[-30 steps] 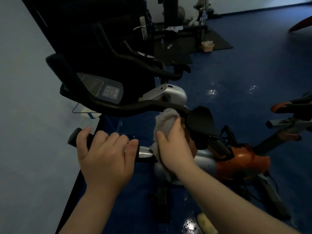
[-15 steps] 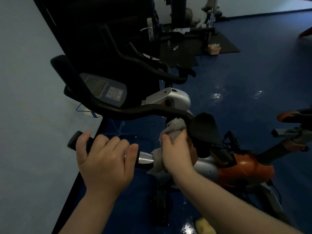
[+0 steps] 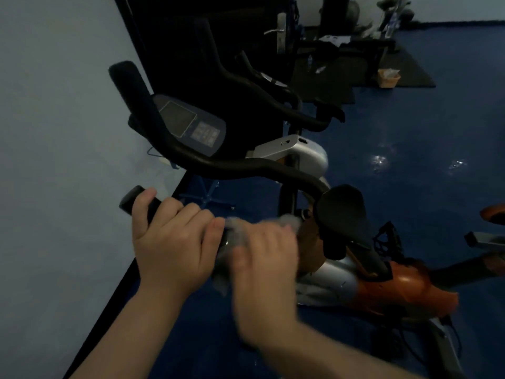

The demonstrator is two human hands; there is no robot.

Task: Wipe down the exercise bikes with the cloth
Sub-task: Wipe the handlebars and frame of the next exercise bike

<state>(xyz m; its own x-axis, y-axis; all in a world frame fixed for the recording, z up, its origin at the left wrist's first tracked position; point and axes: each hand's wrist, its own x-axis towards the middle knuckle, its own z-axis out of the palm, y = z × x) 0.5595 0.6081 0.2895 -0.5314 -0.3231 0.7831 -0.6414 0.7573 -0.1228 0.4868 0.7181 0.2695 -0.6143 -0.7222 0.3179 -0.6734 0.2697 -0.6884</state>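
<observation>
Two hands work on the near handlebar of the exercise bike [image 3: 369, 285], which stands on the blue floor [image 3: 410, 187] close to its left edge, along the pale wall [image 3: 54, 132]. The left hand [image 3: 172, 242] holds a closed grip around the black handle end [image 3: 131, 201] and steadies the bar. The right hand [image 3: 265, 258] is motion-blurred; its grip appears closed on the grey cloth [image 3: 235, 233], which is bunched over the bar just beside the left fingers [image 3: 216, 231].

Procedure for this step, as judged from the scene:
1. Maintain the left grip so that the bar cannot swing.
2. Wrap the cloth fully around the bar, not over the top face only.
3. Stroke along the bar toward the stem, then release the left hand and wipe the end it covers.
4. Proceed to the upper curved handlebar [image 3: 246, 165], the console [image 3: 191, 124] and the black pad [image 3: 341, 212]; apply light pressure on the display.

Caution: whether the cloth is damp cannot be determined in this dim light.
</observation>
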